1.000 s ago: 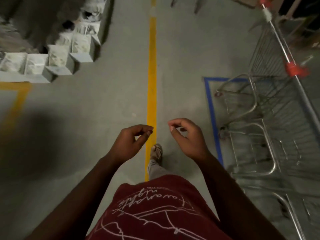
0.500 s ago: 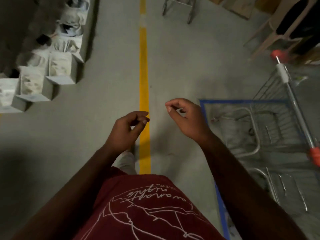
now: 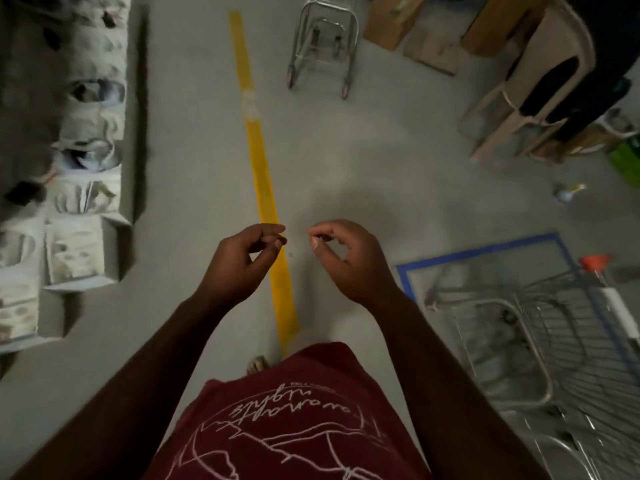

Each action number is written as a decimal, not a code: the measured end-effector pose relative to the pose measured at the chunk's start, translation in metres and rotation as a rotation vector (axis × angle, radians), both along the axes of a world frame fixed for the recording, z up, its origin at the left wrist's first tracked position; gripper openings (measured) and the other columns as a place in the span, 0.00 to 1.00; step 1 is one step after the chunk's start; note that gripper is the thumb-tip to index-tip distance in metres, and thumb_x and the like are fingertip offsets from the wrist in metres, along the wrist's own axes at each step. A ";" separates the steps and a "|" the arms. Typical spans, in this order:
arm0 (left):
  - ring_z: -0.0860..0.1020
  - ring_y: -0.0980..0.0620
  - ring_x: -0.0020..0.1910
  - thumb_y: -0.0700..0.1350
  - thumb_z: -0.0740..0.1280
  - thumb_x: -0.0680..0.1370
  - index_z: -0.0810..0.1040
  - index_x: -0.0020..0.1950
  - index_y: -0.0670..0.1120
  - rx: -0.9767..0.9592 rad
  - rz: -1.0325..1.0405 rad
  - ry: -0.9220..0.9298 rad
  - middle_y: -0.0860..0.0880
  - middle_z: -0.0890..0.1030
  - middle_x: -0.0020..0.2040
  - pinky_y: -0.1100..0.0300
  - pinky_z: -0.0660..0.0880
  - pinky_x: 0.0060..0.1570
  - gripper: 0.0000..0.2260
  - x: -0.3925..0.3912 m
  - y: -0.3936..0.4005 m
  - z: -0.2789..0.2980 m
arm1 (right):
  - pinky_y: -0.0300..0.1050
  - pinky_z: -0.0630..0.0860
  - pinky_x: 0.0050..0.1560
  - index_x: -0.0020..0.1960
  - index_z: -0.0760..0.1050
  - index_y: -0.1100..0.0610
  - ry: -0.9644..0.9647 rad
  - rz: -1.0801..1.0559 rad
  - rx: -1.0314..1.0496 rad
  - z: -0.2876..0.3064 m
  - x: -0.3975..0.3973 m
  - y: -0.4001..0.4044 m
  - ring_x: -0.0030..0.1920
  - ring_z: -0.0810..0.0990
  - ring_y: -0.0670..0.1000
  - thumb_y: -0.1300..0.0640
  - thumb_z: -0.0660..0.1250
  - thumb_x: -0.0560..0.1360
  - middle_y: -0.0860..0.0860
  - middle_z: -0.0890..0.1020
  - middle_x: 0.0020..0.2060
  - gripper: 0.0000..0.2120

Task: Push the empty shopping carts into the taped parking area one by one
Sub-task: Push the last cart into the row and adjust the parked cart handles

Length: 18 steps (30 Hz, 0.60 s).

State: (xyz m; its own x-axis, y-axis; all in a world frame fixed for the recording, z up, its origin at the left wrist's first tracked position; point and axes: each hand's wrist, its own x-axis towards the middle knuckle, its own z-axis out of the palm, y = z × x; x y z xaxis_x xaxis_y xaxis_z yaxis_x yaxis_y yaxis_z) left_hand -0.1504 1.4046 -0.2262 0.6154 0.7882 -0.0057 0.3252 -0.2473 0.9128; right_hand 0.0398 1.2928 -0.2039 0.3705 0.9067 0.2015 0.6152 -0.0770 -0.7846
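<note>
Head view, over grey floor [image 3: 363, 161]: left hand [image 3: 239, 263] and right hand [image 3: 349, 259] raised side by side above yellow floor line [image 3: 263, 188], fingers loosely curled, gripping nothing. Lower right: parked shopping cart [image 3: 540, 344] with red-capped handle, inside blue taped parking area [image 3: 481, 251]. Top centre: second shopping cart [image 3: 323, 43], well apart from both hands, outside tape. Left: stacked boxes [image 3: 79, 188].

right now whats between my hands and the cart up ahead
Only bare floor between the hands and the cart, with the yellow line running alongside, in the head view.
</note>
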 end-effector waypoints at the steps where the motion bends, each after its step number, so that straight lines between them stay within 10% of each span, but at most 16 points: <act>1: 0.84 0.64 0.53 0.40 0.68 0.83 0.83 0.60 0.46 -0.002 -0.010 -0.003 0.56 0.86 0.54 0.74 0.74 0.52 0.08 0.013 0.025 -0.001 | 0.48 0.79 0.57 0.56 0.85 0.51 0.017 -0.028 0.005 -0.004 0.011 0.022 0.53 0.83 0.47 0.55 0.70 0.80 0.41 0.85 0.51 0.07; 18: 0.84 0.63 0.54 0.42 0.69 0.83 0.83 0.63 0.46 0.015 -0.006 -0.040 0.56 0.86 0.56 0.71 0.76 0.55 0.10 0.266 0.458 0.011 | 0.33 0.76 0.52 0.56 0.85 0.51 0.090 -0.134 0.004 0.013 0.272 0.452 0.51 0.82 0.37 0.57 0.72 0.81 0.38 0.84 0.50 0.06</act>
State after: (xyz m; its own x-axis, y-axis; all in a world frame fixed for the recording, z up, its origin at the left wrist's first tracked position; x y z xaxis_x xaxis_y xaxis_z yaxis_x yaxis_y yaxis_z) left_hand 0.1158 1.8625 -0.2151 0.6194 0.7844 0.0309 0.2870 -0.2629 0.9212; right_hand 0.3122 1.7449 -0.1907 0.5047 0.8473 0.1655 0.5266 -0.1502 -0.8367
